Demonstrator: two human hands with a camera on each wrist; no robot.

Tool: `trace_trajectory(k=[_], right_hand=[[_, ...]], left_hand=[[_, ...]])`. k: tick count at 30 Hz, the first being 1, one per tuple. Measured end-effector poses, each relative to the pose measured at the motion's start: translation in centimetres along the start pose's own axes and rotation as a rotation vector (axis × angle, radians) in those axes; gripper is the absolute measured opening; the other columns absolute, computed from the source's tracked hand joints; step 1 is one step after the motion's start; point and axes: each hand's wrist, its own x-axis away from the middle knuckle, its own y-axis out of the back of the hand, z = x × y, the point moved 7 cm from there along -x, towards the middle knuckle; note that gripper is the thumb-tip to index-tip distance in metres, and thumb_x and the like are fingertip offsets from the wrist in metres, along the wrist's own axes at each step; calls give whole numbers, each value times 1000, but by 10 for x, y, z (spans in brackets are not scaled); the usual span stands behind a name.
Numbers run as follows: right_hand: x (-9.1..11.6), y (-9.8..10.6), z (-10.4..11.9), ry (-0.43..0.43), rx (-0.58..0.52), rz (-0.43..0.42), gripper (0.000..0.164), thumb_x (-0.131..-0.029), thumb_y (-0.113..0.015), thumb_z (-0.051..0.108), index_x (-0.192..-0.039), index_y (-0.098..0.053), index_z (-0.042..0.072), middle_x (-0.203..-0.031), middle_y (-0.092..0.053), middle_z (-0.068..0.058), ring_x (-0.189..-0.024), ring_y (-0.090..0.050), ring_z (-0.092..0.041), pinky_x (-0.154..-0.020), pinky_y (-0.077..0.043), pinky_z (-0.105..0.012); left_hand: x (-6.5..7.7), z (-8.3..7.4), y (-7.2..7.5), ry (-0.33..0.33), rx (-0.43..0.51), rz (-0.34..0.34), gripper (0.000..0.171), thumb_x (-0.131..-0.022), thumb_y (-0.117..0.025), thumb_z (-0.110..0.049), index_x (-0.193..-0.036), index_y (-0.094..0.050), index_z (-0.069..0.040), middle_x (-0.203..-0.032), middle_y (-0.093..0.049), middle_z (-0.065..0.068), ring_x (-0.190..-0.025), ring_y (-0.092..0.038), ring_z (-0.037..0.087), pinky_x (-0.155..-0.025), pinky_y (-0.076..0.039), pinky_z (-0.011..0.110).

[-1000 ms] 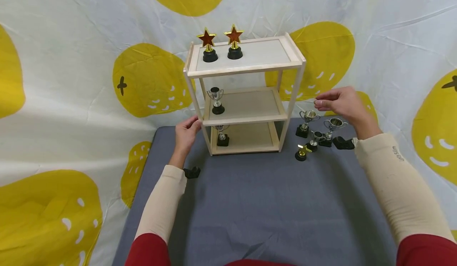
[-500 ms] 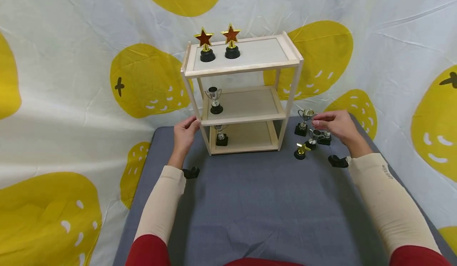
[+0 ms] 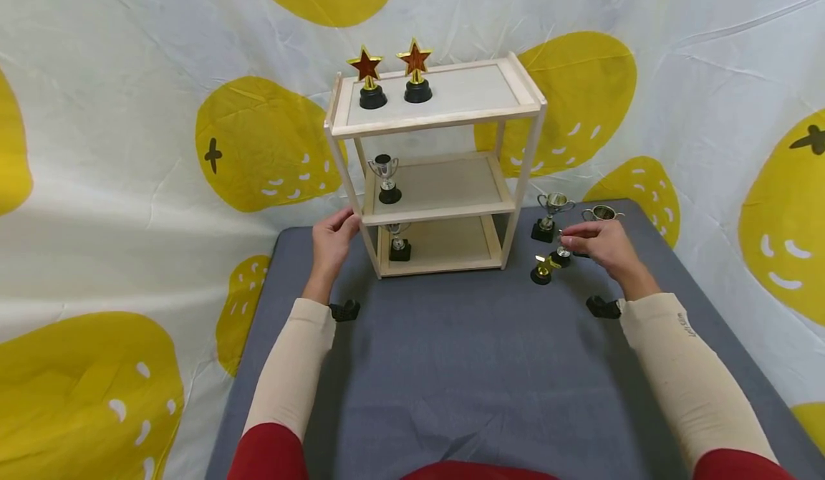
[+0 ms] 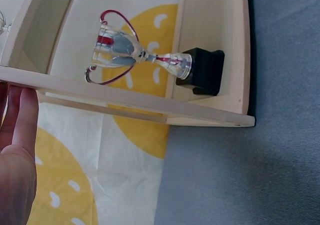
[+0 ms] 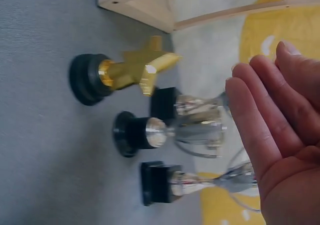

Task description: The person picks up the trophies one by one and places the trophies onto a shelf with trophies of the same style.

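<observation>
My left hand grips the front left post of a pale wooden three-level shelf, its fingers behind the post in the left wrist view. A silver trophy cup stands on the middle level and another trophy cup on the bottom one. Two star trophies stand on top. My right hand hovers over a small trophy cup, fingers loosely bent, holding nothing that I can see. Around that cup stand a gold star trophy and two larger trophy cups.
A grey cloth-covered table bears everything. Behind it hangs a white curtain with yellow fruit prints. The trophies at the right stand close together, just beyond the shelf's right side.
My right hand has come down and slightly left, from above the trophy cups to beside the small one. The left hand has stayed at the shelf post. The head view has shifted slightly.
</observation>
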Motion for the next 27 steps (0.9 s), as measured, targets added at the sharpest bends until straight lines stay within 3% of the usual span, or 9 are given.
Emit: trace_trajectory(k=[7, 12, 21, 27], right_hand=[[3, -13, -22, 1, 138, -66, 42, -89, -73, 37, -118, -72, 6, -102, -77, 3, -83, -59, 4, -75, -49, -23], [5, -22, -36, -21, 163, -145, 42, -88, -74, 40, -114, -74, 8, -112, -74, -11, -84, -58, 1, -71, -50, -18], [3, -44, -49, 18, 228, -203, 34, -87, -77, 36, -105, -77, 7, -108, -75, -17, -78, -56, 1, -62, -48, -15], [3, -53, -52, 34, 237, -273, 27, -87, -77, 26, -99, -78, 2, -102, -75, -20, -83, -62, -19, -59, -47, -19]], left_hand=[[-1, -1, 0, -19, -17, -15, 38, -91, -70, -24, -124, -69, -6, -124, -68, 20, -106, -71, 17, -93, -58, 28], [-1, 0, 1, -5, -10, -21, 37, -91, -70, -22, -124, -69, -5, -124, -68, 20, -104, -72, 15, -92, -58, 28], [5, -14, -1, 22, -2, 0, 35, -91, -70, -14, -123, -68, 2, -125, -65, 27, -96, -71, 10, -90, -59, 26], [7, -18, -2, 18, -2, 1, 34, -92, -69, -11, -123, -68, 3, -125, -65, 27, -96, -71, 10, -89, -59, 25]])
